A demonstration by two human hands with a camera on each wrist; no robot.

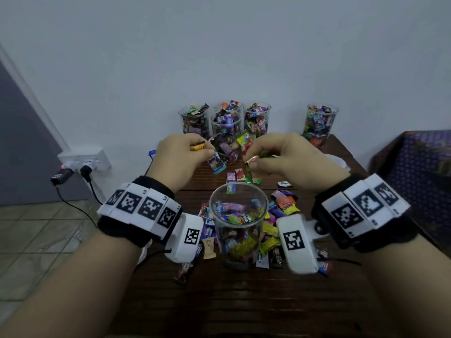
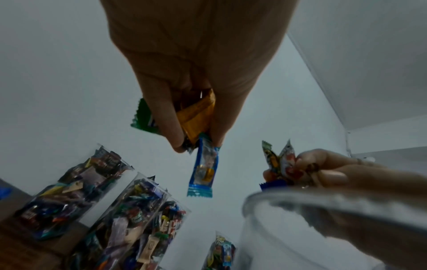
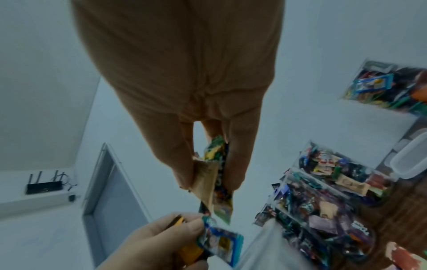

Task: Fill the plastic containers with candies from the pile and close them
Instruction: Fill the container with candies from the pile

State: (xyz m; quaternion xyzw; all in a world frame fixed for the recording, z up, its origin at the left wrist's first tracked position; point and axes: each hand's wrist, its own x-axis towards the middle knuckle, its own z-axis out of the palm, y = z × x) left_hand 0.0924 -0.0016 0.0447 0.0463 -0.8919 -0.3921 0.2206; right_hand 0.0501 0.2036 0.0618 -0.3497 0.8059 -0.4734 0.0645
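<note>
A clear plastic container, about half full of wrapped candies, stands open in the middle of the table, its rim near the left wrist camera. Loose candies lie around it. My left hand hovers above and behind it, pinching a bunch of candies: a gold one, a green one, and a blue one that dangles down. My right hand hovers level with it and grips several candies, among them a tan wrapper and a green one.
Several filled clear containers stand open at the back of the wooden table, one more at back right. A clear lid lies beside them. Wall socket with plugs on the left, patterned cloth on the right.
</note>
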